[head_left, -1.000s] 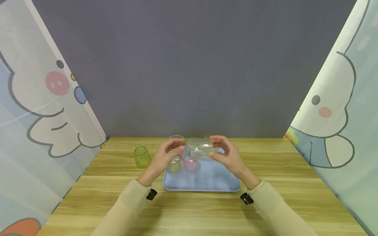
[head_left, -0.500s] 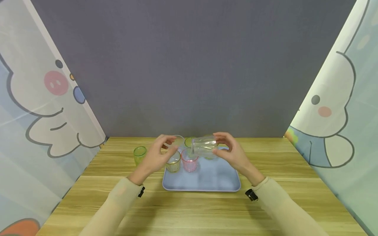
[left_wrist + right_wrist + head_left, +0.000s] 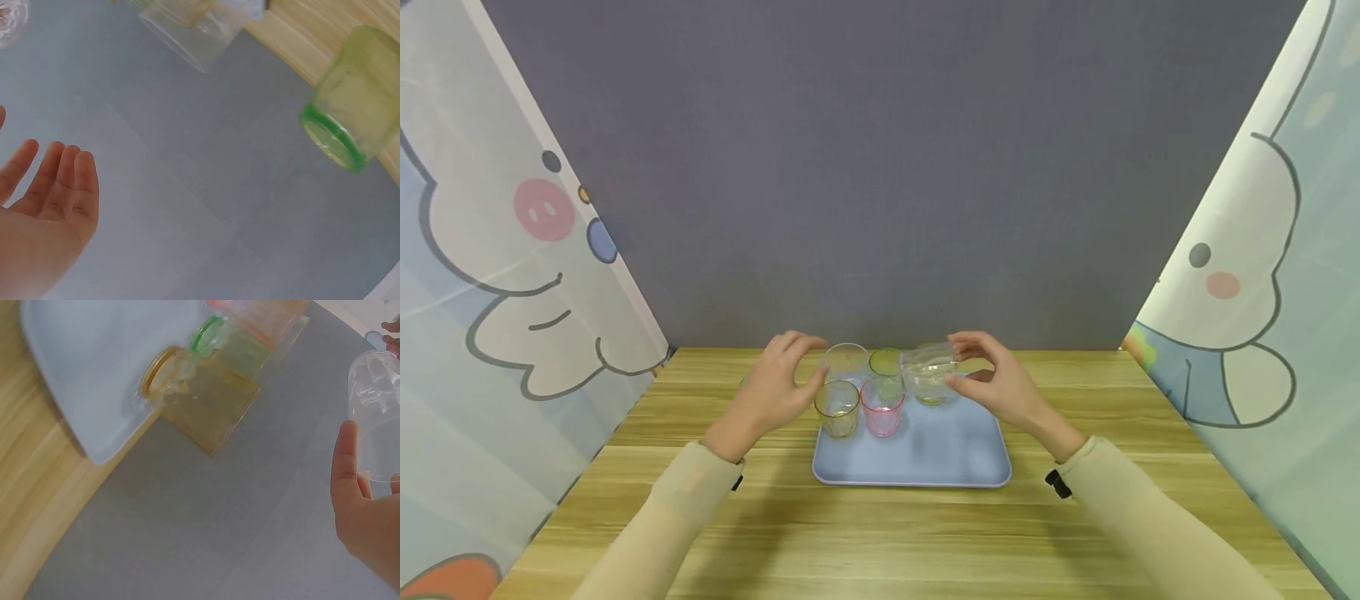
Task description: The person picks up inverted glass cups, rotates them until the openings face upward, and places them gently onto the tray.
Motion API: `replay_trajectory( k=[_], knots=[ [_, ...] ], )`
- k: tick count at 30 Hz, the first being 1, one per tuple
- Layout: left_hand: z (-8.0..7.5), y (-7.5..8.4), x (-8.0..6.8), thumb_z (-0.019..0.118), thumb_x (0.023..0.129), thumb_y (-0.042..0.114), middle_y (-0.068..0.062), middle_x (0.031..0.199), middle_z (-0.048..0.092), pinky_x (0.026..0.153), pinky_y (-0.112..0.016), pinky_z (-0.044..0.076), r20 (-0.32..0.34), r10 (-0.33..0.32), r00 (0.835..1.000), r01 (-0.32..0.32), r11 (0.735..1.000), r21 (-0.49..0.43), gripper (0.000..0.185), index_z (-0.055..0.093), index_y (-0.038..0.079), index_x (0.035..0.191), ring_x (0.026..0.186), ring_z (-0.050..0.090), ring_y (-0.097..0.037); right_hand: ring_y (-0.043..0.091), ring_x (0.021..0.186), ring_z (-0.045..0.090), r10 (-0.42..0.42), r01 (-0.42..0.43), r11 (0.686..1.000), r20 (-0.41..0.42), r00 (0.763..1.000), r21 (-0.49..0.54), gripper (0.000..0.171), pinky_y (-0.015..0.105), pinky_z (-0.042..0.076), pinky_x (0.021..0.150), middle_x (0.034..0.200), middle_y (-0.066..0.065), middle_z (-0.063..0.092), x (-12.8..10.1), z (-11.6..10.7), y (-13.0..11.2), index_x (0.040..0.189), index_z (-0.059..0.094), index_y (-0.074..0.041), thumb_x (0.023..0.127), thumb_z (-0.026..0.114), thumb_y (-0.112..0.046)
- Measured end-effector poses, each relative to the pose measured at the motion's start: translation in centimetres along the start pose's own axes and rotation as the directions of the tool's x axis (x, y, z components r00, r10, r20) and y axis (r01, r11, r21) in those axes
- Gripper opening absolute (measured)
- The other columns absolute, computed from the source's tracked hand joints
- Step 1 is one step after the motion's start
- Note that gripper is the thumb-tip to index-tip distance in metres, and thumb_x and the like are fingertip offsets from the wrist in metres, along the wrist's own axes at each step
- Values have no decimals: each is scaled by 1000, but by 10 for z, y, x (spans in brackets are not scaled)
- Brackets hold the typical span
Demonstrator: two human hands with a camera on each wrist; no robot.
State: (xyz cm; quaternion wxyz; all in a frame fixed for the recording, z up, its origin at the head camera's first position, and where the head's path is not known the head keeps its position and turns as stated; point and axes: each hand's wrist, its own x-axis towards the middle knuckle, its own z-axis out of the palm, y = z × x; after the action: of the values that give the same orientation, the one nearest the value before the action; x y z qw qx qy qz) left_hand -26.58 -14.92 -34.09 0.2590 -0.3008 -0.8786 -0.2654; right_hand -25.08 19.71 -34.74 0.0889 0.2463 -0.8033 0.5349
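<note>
My right hand (image 3: pixel 964 360) grips a clear glass (image 3: pixel 928 367) that lies tilted on its side, in the air over the back right of the blue tray (image 3: pixel 955 467). The right wrist view shows my thumb (image 3: pixel 347 464) against that clear glass (image 3: pixel 377 425). My left hand (image 3: pixel 811 360) hovers open left of the tray and holds nothing, its fingers (image 3: pixel 55 182) straight. Nearest it are an upright clear glass (image 3: pixel 846 360) and a yellow glass (image 3: pixel 837 408). A pink glass (image 3: pixel 882 408) and a green glass (image 3: pixel 886 363) stand beside them on the tray.
A yellowish glass (image 3: pixel 932 393) stands on the tray just below the held one. The left wrist view shows a green glass (image 3: pixel 353 122) on the wooden table (image 3: pixel 880 542), hidden behind my left hand in the head view. A grey wall and printed curtains enclose the table.
My left hand has let go of the tilted clear glass and drawn back to the left. My right hand has carried the glass a little to the right and farther back.
</note>
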Motion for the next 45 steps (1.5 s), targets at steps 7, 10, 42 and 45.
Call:
replay_trajectory(
  k=[7, 10, 42, 45],
  knots=[
    [-2, -14, -2, 69, 93, 15, -14, 116, 65, 94, -52, 48, 12, -60, 998, 60, 998, 22, 30, 68, 1, 119, 108, 59, -36, 35, 120, 51, 20, -19, 994, 11, 1000, -105, 55, 47, 54, 92, 131, 14, 54, 0, -8, -2, 141, 54, -8, 91, 76, -15],
    [-4, -18, -3, 67, 95, 17, -14, 118, 64, 94, -52, 48, 34, -79, 996, 78, 996, 44, 31, 67, 0, 121, 110, 58, -36, 33, 120, 51, 32, -29, 990, 20, 999, -140, 56, 47, 54, 92, 132, 13, 54, 0, -11, -2, 142, 54, -7, 92, 76, -17],
    [-2, -67, -16, 65, 92, 10, -15, 101, 68, 73, -48, 55, 1, 56, 998, -53, 941, 335, 20, 70, 0, 109, 90, 64, -35, 33, 109, 56, 57, -44, 862, 10, 998, -505, 57, 37, 53, 74, 128, 15, 56, 1, -30, -3, 137, 59, -7, 84, 76, -25],
    [-1, -70, -18, 65, 91, 10, -16, 101, 68, 72, -48, 55, -7, 61, 998, -54, 935, 351, 20, 70, -1, 108, 88, 64, -35, 33, 110, 55, 64, -50, 849, 7, 998, -527, 58, 42, 52, 79, 130, 14, 55, 2, -28, -2, 137, 59, -7, 85, 75, -26]
  ],
)
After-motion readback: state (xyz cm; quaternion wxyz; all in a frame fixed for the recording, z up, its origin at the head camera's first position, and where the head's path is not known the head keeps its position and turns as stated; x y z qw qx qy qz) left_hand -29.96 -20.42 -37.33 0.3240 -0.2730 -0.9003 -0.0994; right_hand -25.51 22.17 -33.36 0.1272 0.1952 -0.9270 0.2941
